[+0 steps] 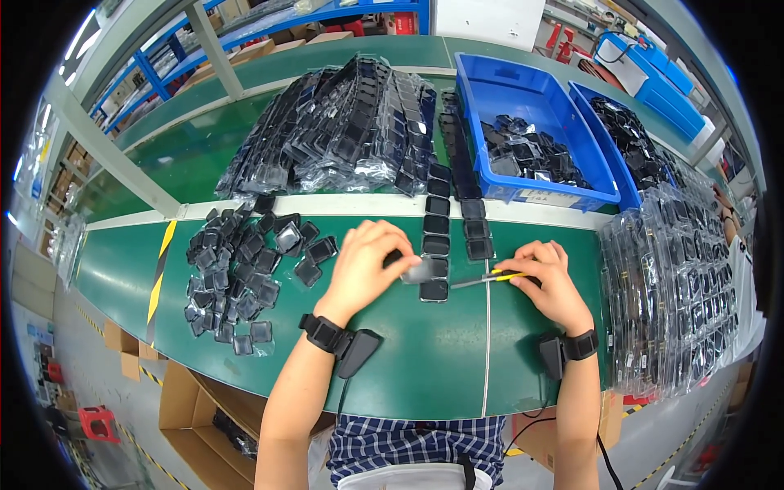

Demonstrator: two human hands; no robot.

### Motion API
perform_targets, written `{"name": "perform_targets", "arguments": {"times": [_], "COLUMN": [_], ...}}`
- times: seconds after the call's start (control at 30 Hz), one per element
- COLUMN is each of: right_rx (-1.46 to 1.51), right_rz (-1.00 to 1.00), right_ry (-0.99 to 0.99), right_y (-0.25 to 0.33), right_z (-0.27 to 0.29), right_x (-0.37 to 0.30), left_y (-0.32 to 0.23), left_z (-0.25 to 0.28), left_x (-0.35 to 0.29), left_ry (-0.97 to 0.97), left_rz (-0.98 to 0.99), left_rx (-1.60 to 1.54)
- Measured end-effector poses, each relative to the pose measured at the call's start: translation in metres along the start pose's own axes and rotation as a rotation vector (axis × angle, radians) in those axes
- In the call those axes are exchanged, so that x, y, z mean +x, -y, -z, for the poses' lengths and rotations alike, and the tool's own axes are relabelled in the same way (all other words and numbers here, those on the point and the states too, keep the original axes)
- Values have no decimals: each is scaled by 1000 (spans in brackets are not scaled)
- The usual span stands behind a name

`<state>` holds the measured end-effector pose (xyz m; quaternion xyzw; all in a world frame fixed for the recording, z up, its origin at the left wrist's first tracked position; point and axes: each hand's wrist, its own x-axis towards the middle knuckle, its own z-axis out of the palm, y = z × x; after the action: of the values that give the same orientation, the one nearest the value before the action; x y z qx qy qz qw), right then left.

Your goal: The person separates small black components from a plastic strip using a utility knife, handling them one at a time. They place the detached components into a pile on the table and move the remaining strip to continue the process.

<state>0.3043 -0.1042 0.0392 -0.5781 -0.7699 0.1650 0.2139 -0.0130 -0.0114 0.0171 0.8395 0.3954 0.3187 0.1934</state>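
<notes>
My left hand [369, 263] is closed in a pinch on a small square dark piece in clear film [418, 272], smeared by motion. That piece is over the lower end of a strip of black square pieces [436, 223] running away from me. In my right hand [545, 278] is a slim yellow-and-black tool [500, 277], its dark narrow end pointing left toward the strip's lowest square. A second, shorter strip [475, 229] lies just right of the first. At the left, a loose heap of black squares in clear film [237, 265] covers part of the green table [384, 359].
A tall stack of filmed strips [343, 126] stands behind a white ledge. Blue bins [535, 69] with black pieces are at the back right. Stacked clear trays [665, 302] flank the right side. A cardboard box [184, 400] sits below; wrist-strap cables [340, 400] hang near my arms.
</notes>
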Motion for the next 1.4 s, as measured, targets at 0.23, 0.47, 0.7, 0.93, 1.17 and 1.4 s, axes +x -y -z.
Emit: {"name": "perform_targets", "arguments": {"times": [0.23, 0.47, 0.7, 0.93, 1.17, 1.4], "right_rx": [-76, -22, 14, 10, -51, -19], "right_rz": [37, 90, 116, 112, 180, 55], "right_ry": [-134, -78, 6, -1, -83, 55], "right_y": [12, 23, 26, 26, 17, 6], "right_z": [-17, -28, -27, -30, -39, -10], "right_x": [5, 12, 11, 12, 24, 7], "left_y": [-16, -29, -14, -10, -10, -15], "left_z": [17, 8, -11, -13, -13, -12], "left_x": [-4, -4, -1, 2, 5, 0], "left_ry": [75, 167, 91, 124, 147, 177], "left_rz": [-217, -388, -110, -8, -8, -50], "left_rx": [15, 83, -85, -94, -79, -90]}}
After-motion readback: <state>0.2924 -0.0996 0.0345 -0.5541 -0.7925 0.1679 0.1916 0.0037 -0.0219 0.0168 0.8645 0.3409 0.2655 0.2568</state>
